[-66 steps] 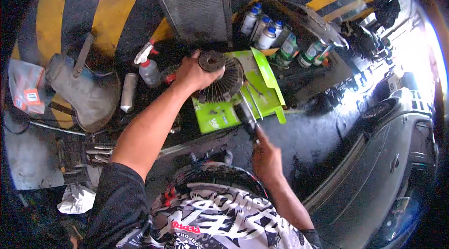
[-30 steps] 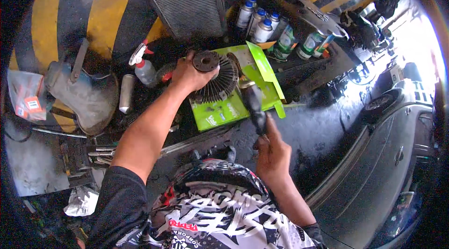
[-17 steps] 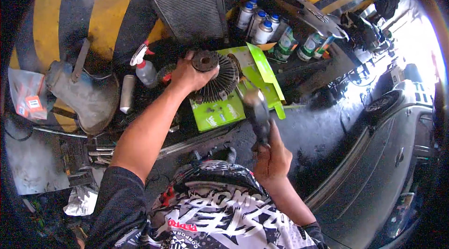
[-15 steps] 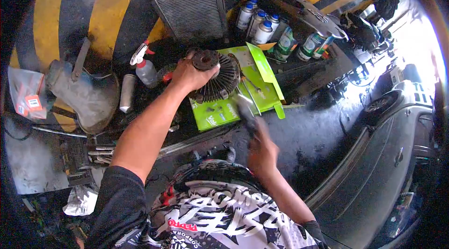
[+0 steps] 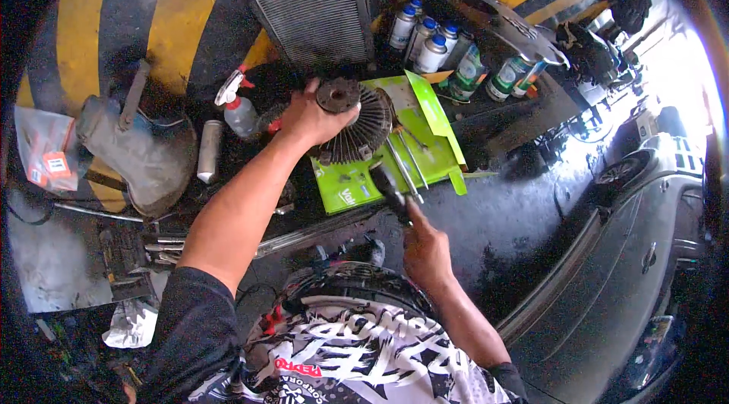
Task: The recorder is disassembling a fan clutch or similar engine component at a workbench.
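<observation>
Finned fan clutch on green cardboard, floor centre, steadied by left hand, fingers clamped on its rim. Right hand gripping dark hammer (head near the fins). Mid-strike, apparently; next blow needs square aim at the hub

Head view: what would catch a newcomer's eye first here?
The bright green flattened carton at centre stands out, with a round finned metal part on it, gripped by the left hand. Just below, the right hand holds a dark-handled tool pointing towards that part. Behind stand spray cans against yellow-and-black stripes.
</observation>
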